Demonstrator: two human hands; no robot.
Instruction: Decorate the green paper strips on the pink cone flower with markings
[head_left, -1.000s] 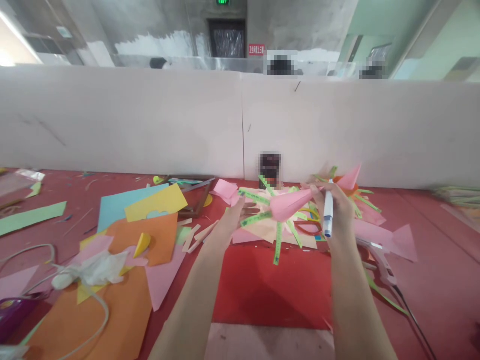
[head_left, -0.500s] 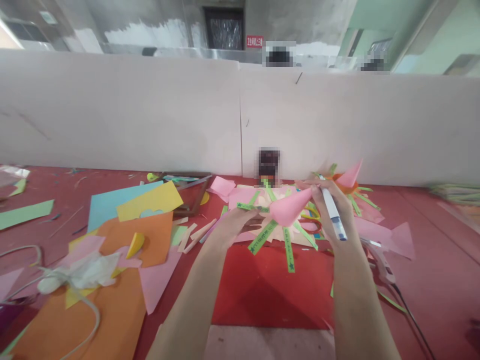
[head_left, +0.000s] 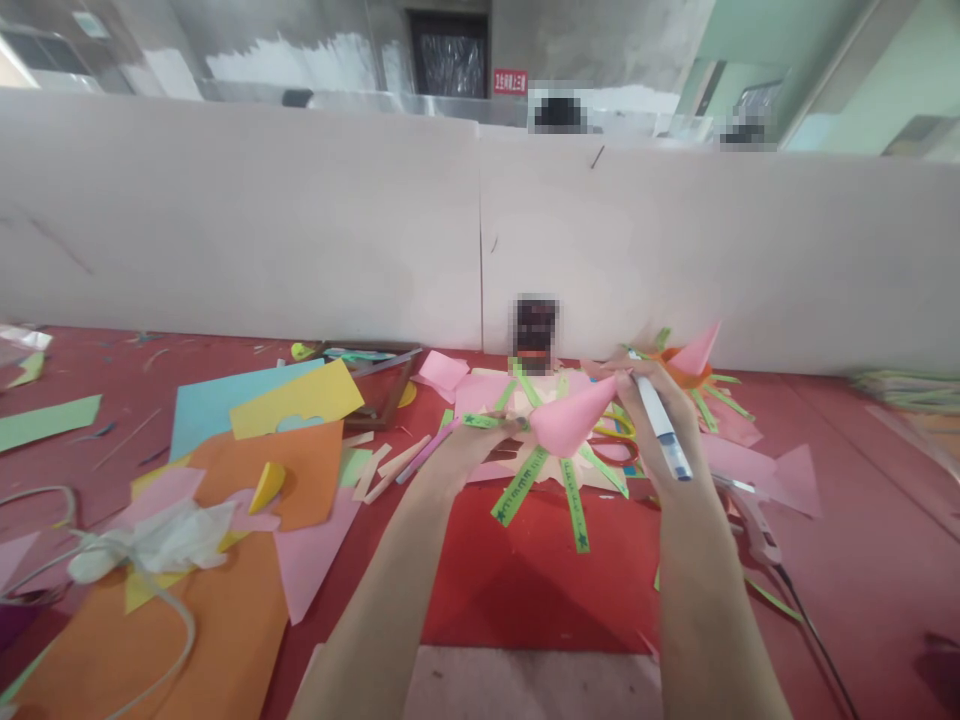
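Note:
A pink paper cone (head_left: 574,417) with green paper strips (head_left: 576,505) fanning out from its base hangs above the red sheet (head_left: 540,570). Small dark writing and stars mark the strips. My left hand (head_left: 486,445) grips the craft at its left side, with the fingertips partly hidden behind it. In my right hand (head_left: 664,395) lies a white marker (head_left: 658,415), its blue end pointing down toward my wrist. The fingertips of that hand are at the cone's tip; whether they pinch it I cannot tell.
A similar pink cone (head_left: 697,350) stands behind my right hand. Red-handled scissors (head_left: 615,452) lie beyond the craft. A glue gun (head_left: 759,530) with a dark cord is on the right. Orange paper (head_left: 217,620), other coloured sheets and a white cable (head_left: 187,610) cover the left.
The pink cone and its strips have shifted slightly left and tilted a little. Both hands keep their hold, and the view has moved only slightly.

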